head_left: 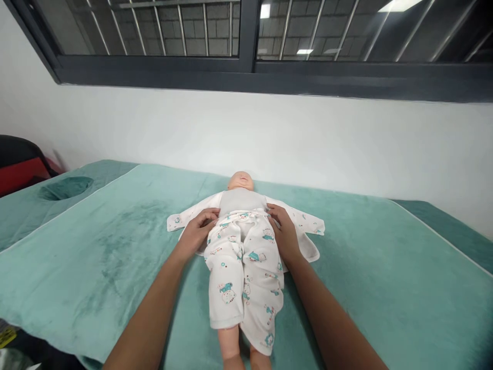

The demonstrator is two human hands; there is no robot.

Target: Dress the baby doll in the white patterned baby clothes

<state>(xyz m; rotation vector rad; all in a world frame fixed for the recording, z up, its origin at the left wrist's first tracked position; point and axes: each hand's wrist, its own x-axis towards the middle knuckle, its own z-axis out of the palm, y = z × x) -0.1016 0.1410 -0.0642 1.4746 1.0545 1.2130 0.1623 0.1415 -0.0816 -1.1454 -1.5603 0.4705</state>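
A baby doll [241, 181] lies on its back, its head toward the wall and its feet toward me. It wears white patterned trousers [227, 267] pulled up to the waist. A white long-sleeved top [307, 222] lies spread open beneath it, sleeves out to both sides. My left hand [197, 232] is closed at the left edge of the trousers' waistband, fingers curled. Across the doll, my right hand [284, 230] is closed at the waistband's right edge, thumb below the fingers. The fabric between the fingertips is partly hidden. Bare lower legs [230, 345] show below the trouser legs.
A green padded bed cover [115, 246] lies under the doll, with a round hollow [65, 188] at the far left. Behind it are a white wall [269, 133] and a dark-framed window [246, 72]. A red and black object [23, 167] stands at the left edge.
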